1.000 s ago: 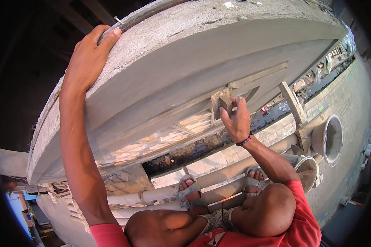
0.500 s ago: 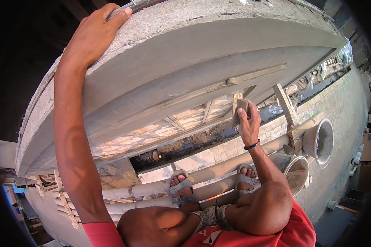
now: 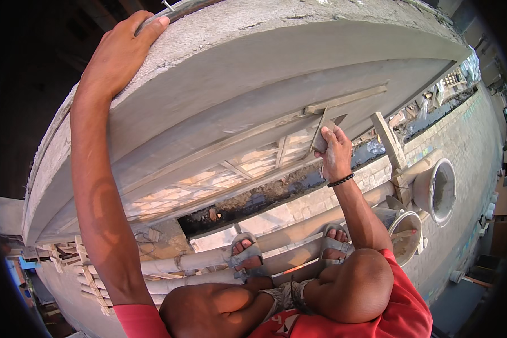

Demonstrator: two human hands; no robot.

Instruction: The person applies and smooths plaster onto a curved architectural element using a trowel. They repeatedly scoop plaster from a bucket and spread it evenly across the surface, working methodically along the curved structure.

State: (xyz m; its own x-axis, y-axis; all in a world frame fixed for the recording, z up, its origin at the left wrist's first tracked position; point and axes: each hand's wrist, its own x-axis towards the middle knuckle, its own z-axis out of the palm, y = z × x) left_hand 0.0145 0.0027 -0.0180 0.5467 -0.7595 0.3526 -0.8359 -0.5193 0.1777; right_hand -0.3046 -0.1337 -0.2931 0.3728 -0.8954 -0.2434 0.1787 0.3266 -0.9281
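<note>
My left hand (image 3: 115, 56) is wrapped over the rough upper edge of a curved grey concrete ledge (image 3: 253, 65), its fingers closed on a dark rail-like bar (image 3: 188, 10) along the top. A small flat grey-brown slab (image 3: 321, 141) is pinched between the thumb and fingers of my right hand (image 3: 336, 153). That hand is below the smooth underside of the ledge, close to a wooden strip (image 3: 346, 98) fixed along it. The fingers partly hide the slab, and I cannot tell whether it touches the surface.
My sandalled feet rest on bamboo poles (image 3: 301, 236) above the ground. At the right hang two buckets, one nearer (image 3: 405, 242) and one farther (image 3: 435, 194), beside an upright wooden post (image 3: 388, 141). Below lie a ditch with dark water (image 3: 310, 183) and a paved lane (image 3: 470, 152).
My right hand has moved slightly up and left with the slab, and its wrist has turned. My left hand still holds the ledge's edge.
</note>
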